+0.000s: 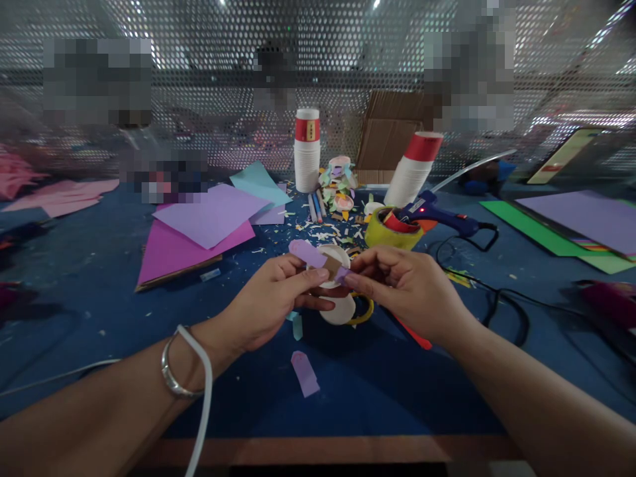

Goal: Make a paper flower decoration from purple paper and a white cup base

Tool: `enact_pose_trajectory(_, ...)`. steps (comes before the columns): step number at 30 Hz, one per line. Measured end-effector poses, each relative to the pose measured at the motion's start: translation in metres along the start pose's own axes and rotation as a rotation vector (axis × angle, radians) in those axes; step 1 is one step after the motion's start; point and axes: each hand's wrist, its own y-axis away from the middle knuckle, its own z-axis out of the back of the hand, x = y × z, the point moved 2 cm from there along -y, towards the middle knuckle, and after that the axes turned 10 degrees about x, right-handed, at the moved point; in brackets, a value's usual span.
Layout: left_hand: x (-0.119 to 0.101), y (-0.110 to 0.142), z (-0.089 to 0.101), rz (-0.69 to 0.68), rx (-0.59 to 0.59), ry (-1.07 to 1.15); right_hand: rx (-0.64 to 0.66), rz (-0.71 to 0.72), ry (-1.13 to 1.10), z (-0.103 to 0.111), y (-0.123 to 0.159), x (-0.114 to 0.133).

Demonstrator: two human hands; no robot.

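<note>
Between my hands is a white paper cup (340, 254) with a brown patch on it and purple paper strips (308, 253) at its sides. My left hand (278, 285) grips the cup, thumb over the brown patch. With thumb and fingers pinched, my right hand (397, 281) holds a small purple paper piece (342, 275) against the cup's right side. Below them a white round piece (338, 310) lies beside yellow scissor handles (365, 310). A loose purple strip (305, 374) rests nearer me, and a light blue paper scrap (297, 324) is under my left hand.
A blue glue gun (442, 215) lies on a yellow tape roll (390, 232), its black cord trailing right. Two paper cup stacks (307, 159) stand behind, with a scrap-covered cup figure (338, 182) between them. Coloured sheets (213, 215) lie left and right; paper bits litter the middle.
</note>
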Motion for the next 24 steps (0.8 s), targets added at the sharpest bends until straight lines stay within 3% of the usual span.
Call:
enact_pose_trajectory(4, -0.002, -0.002, 0.003, 0.007, -0.072, 0.026, -0.118, 0.084, 0.102, 0.003, 0.003, 0.004)
enact_pose_trajectory(8, -0.005, -0.005, 0.013, -0.074, -0.244, 0.077, -0.226, 0.188, 0.343, 0.004, 0.009, 0.010)
enact_pose_trajectory(12, -0.007, -0.007, 0.021, -0.120, -0.400, 0.106, -0.010, 0.323, 0.517, -0.005, 0.011, 0.010)
enact_pose_trajectory(15, -0.008, -0.007, 0.020, -0.128, -0.426, 0.109, 0.210, 0.409, 0.615, -0.015, 0.011, 0.007)
enact_pose_trajectory(18, -0.008, -0.007, 0.018, -0.113, -0.417, 0.099, 0.295, 0.434, 0.627, -0.020, 0.010, 0.005)
enact_pose_trajectory(21, -0.007, -0.006, 0.016, -0.082, -0.388, 0.082, 0.316, 0.363, 0.459, -0.017, 0.009, 0.009)
enact_pose_trajectory(24, -0.003, -0.004, 0.015, -0.020, -0.339, 0.024, 0.331, 0.178, 0.197, -0.011, 0.008, 0.012)
